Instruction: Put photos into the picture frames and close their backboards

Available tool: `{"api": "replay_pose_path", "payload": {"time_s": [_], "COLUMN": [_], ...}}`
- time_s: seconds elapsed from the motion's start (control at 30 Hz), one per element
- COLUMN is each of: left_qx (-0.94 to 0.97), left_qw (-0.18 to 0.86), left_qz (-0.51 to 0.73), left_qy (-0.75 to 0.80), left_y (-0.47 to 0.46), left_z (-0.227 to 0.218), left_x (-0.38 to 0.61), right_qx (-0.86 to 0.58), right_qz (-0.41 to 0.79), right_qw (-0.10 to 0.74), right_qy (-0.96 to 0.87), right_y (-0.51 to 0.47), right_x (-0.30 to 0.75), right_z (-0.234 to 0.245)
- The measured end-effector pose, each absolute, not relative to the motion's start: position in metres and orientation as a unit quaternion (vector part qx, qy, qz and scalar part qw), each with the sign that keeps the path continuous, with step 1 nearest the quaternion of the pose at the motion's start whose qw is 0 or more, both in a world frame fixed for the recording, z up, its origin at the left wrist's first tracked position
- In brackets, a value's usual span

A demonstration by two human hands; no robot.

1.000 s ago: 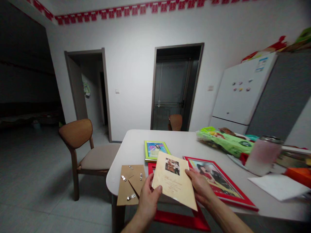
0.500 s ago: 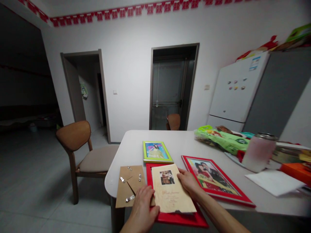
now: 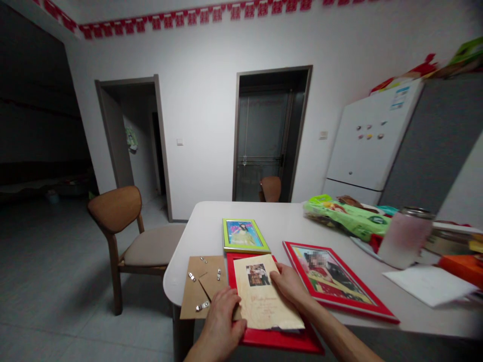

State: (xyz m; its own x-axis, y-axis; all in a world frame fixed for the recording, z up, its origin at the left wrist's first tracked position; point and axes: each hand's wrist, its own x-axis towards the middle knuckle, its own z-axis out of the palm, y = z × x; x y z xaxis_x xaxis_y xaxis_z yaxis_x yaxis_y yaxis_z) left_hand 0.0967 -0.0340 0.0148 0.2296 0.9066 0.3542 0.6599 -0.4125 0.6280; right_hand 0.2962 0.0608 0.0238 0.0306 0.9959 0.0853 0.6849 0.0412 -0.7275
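A cream printed sheet with a small photo near its top lies over a red picture frame, covering most of it. My right hand pinches the sheet's right edge, thumb on top. At the lower left edge my left hand is closed on the sheet, its fingers curled; a bit of brown shows between thumb and fingers. Partly under that hand is a brown backing board with several metal clips and a slit. Behind stands a small lime-green photo frame, lying flat, and to the right another red photo frame.
On the white table, the right side holds a green plastic bag, a pink frosted jar, white paper and an orange box. A wooden chair stands at the left, a white fridge behind.
My right hand has shifted slightly left along with the cream sheet's upper part. My left hand stays nearly in place; the whole view has moved a little.
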Motion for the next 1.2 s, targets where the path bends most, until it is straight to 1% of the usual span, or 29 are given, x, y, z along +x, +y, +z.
{"api": "replay_pose_path", "payload": {"time_s": [0.1, 0.17, 0.27, 0.4, 0.53, 0.63, 0.73, 0.8, 0.9, 0.97, 1.03, 1.2], "left_qx": [0.772, 0.784, 0.799, 0.79, 0.749, 0.752, 0.776, 0.782, 0.781, 0.788, 0.802, 0.834], "left_qw": [0.177, 0.176, 0.171, 0.16, 0.057, -0.018, -0.063, -0.091, -0.121, -0.127, -0.12, -0.048], "left_qz": [0.337, 0.318, 0.274, 0.193, 0.136, 0.149, 0.205, 0.25, 0.286, 0.282, 0.267, 0.237], "left_qy": [0.508, 0.504, 0.507, 0.559, 0.646, 0.642, 0.593, 0.564, 0.541, 0.532, 0.521, 0.496], "left_y": [-0.034, -0.036, -0.041, -0.046, -0.037, -0.027, -0.023, -0.024, -0.029, -0.033, -0.036, -0.041], "left_z": [0.013, 0.014, 0.019, 0.023, 0.011, -0.005, -0.014, -0.01, 0.006, 0.017, 0.022, 0.02], "left_x": [0.094, 0.09, 0.078, 0.052, 0.025, 0.012, 0.005, 0.004, 0.009, 0.018, 0.033, 0.086], "right_qx": [-0.662, -0.67, -0.679, -0.668, -0.65, -0.612, -0.536, -0.483, -0.412, -0.381, -0.379, -0.455], "right_qz": [0.153, 0.094, 0.03, -0.011, -0.006, 0.037, 0.14, 0.225, 0.349, 0.399, 0.417, 0.44], "right_qw": [0.271, 0.229, 0.185, 0.186, 0.215, 0.252, 0.302, 0.318, 0.308, 0.297, 0.282, 0.237], "right_qy": [-0.681, -0.7, -0.71, -0.721, -0.729, -0.749, -0.776, -0.785, -0.784, -0.779, -0.777, -0.737], "right_y": [0.056, 0.053, 0.048, 0.045, 0.038, 0.027, 0.013, 0.003, -0.011, -0.02, -0.025, -0.027], "right_x": [0.294, 0.292, 0.291, 0.29, 0.287, 0.273, 0.247, 0.229, 0.214, 0.217, 0.23, 0.282], "right_z": [0.027, 0.026, 0.023, 0.021, 0.021, 0.026, 0.039, 0.052, 0.074, 0.085, 0.091, 0.088]}}
